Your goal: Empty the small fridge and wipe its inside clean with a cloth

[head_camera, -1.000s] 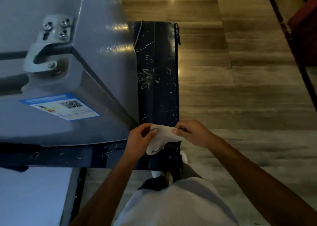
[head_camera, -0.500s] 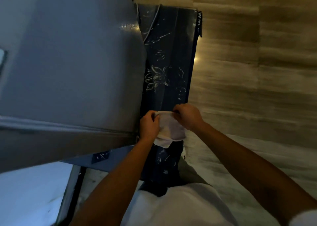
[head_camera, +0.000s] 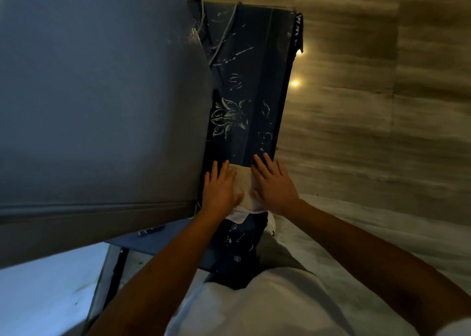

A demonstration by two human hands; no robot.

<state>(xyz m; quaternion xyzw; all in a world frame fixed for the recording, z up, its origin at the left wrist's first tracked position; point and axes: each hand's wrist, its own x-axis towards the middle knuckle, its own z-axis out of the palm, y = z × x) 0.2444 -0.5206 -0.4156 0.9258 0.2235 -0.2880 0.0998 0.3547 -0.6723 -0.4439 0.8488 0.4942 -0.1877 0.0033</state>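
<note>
Both forearms reach up from the lower frame toward its centre. The left hand (head_camera: 221, 191) and right hand (head_camera: 274, 184) lie flat, palms down (fingers straight), side by side.

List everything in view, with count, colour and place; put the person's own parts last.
fridge: one, grey, fills the left, seen from above.
patterned cloth: one, dark blue with pale flowers, covering the surface right of the fridge.
wiping cloth: one, white, flat on the patterned cloth under both hands.
floor: brown streaked tiles, right, with two light reflections.
left hand: fingers straight, pressing the wiping cloth.
right hand: fingers straight, pressing the wiping cloth.
</note>
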